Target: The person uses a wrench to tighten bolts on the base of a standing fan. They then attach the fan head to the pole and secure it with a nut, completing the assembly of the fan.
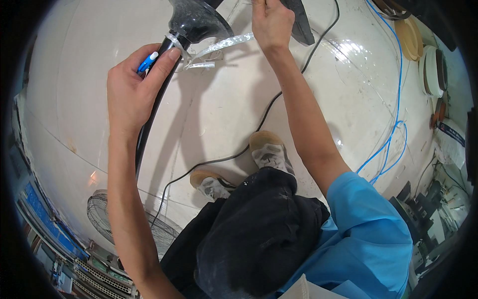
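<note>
A black pole (pixel 153 117) slants up from beside my left forearm to a glossy black flared cover (pixel 196 21) at the upper edge. Thumb and fingers of my left hand (pixel 132 84) are closed round the pole just below that cover. A blue pen-like tool with a white end (pixel 148 62) is tucked between thumb and forefinger. A shiny clear plastic strip (pixel 224 45) wraps the pole near my left thumb, a short tail hanging loose. The strip's other end runs up to my right hand (pixel 273 25), closed in a fist and partly cut off by the upper edge.
A flat black piece (pixel 301 25) stands beside my right hand. Across the pale floor (pixel 224 109) a black cable (pixel 269 107) runs past my shoes (pixel 269 149). A wire fan guard (pixel 102 214) lies at lower left. Blue cable (pixel 400 74) and round containers (pixel 432 70) are at right.
</note>
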The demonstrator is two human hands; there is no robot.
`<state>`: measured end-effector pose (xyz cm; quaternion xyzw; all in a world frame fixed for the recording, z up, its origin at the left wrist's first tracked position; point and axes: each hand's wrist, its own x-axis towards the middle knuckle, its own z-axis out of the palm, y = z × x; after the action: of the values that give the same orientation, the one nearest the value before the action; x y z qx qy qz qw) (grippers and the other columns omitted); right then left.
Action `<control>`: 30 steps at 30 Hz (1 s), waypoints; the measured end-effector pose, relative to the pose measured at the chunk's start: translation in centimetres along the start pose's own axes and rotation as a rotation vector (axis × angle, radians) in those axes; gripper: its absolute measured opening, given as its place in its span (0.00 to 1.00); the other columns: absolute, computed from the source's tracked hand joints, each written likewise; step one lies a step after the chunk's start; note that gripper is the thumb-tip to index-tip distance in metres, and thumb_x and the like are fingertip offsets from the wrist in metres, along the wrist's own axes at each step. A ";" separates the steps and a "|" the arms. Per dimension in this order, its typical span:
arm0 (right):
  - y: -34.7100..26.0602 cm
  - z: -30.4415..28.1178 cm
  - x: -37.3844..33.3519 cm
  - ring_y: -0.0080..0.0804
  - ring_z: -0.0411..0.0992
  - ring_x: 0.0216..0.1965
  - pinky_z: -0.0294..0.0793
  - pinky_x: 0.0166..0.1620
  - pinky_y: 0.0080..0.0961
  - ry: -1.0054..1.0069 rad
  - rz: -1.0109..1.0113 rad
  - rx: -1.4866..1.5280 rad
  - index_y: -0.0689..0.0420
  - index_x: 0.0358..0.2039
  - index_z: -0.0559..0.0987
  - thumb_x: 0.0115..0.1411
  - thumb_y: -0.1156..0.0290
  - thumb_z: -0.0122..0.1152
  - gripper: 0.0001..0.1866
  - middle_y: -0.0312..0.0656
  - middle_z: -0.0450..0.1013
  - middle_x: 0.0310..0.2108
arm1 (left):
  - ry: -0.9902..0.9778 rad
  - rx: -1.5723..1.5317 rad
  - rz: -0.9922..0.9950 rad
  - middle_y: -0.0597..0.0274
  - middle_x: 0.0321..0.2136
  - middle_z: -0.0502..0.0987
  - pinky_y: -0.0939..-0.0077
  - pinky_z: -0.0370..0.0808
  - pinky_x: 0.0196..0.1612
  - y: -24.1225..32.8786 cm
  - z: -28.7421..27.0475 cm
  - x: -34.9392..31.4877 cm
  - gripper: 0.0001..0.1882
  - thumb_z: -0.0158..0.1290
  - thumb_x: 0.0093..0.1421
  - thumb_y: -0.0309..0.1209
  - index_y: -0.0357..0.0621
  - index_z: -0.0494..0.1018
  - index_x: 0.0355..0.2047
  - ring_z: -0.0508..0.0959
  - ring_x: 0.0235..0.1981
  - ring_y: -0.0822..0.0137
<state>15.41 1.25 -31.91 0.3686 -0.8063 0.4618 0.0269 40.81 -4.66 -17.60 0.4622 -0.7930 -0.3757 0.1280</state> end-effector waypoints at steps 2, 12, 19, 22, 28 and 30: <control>-0.3 -0.1 0.0 0.64 0.75 0.27 0.70 0.31 0.53 -0.002 0.013 0.061 0.61 0.29 0.79 0.72 0.53 0.58 0.23 0.61 0.73 0.22 | -0.012 -0.013 -0.013 0.66 0.19 0.76 0.78 0.68 0.27 0.0 0.0 -0.1 0.28 0.65 0.63 0.53 0.35 0.84 0.42 0.72 0.22 0.75; -0.2 2.6 -0.5 0.32 0.70 0.22 0.69 0.29 0.38 0.004 0.182 0.315 0.63 0.36 0.82 0.74 0.57 0.57 0.20 0.50 0.71 0.20 | -0.002 -0.004 -0.029 0.65 0.20 0.76 0.79 0.68 0.27 0.3 -0.1 -0.2 0.26 0.65 0.63 0.50 0.34 0.84 0.42 0.72 0.23 0.76; 1.8 7.3 -1.2 0.21 0.67 0.24 0.68 0.29 0.26 0.067 0.173 0.739 0.61 0.38 0.84 0.76 0.61 0.55 0.17 0.31 0.72 0.22 | -0.008 -0.062 -0.011 0.68 0.20 0.75 0.80 0.67 0.27 0.2 0.1 -0.1 0.24 0.65 0.64 0.47 0.33 0.84 0.42 0.71 0.23 0.77; 2.2 8.5 -1.2 0.16 0.63 0.24 0.62 0.27 0.21 -0.026 0.303 0.841 0.62 0.33 0.82 0.76 0.60 0.56 0.19 0.28 0.68 0.22 | -0.010 -0.069 -0.035 0.69 0.20 0.75 0.80 0.66 0.27 0.4 0.1 0.0 0.23 0.65 0.64 0.46 0.33 0.84 0.42 0.70 0.23 0.78; 0.3 11.5 -0.7 0.22 0.70 0.20 0.69 0.28 0.25 0.161 0.174 0.789 0.62 0.34 0.80 0.76 0.57 0.53 0.21 0.36 0.72 0.16 | 0.003 -0.066 -0.037 0.69 0.20 0.75 0.80 0.67 0.28 0.8 0.1 -0.2 0.23 0.65 0.64 0.45 0.32 0.84 0.42 0.69 0.24 0.78; -1.7 13.5 -0.4 0.20 0.71 0.22 0.69 0.28 0.24 0.179 0.293 1.208 0.61 0.35 0.79 0.76 0.57 0.52 0.20 0.33 0.72 0.17 | 0.012 0.004 -0.019 0.69 0.20 0.74 0.80 0.68 0.28 0.7 0.0 -0.1 0.22 0.66 0.64 0.44 0.32 0.83 0.42 0.69 0.24 0.78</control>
<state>20.81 -9.35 -38.55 0.1642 -0.4397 0.8640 -0.1822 40.41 -4.35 -17.08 0.4722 -0.7885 -0.3727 0.1283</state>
